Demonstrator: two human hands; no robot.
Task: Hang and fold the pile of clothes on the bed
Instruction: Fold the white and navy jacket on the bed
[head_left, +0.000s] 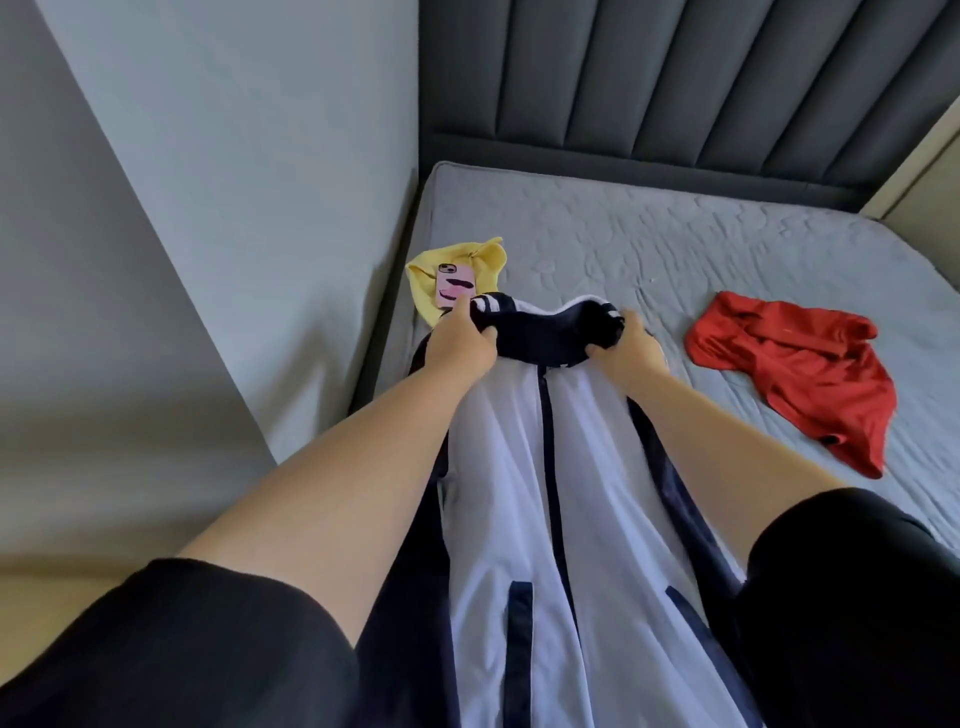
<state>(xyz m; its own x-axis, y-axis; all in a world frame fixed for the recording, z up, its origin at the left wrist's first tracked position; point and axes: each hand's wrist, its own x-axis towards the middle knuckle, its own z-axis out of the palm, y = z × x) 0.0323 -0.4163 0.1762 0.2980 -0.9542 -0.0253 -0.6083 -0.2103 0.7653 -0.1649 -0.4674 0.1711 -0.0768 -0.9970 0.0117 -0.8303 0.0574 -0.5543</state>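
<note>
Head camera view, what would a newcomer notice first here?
A white and navy jacket fills the middle, its dark top end gripped by the left hand and right hand. A red garment lies on the mattress to the right, and a pink phone rests on a yellow garment near the left edge.

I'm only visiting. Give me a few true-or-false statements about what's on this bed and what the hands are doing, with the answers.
1. The left hand and the right hand both grip the white and navy jacket near its collar. True.
2. The red garment lies neatly folded. False: it lies crumpled on the mattress.
3. A phone lies on the yellow garment. True.
4. The yellow garment touches the red garment. False: they lie apart, the yellow one to the left of the jacket and the red one to its right.
</note>
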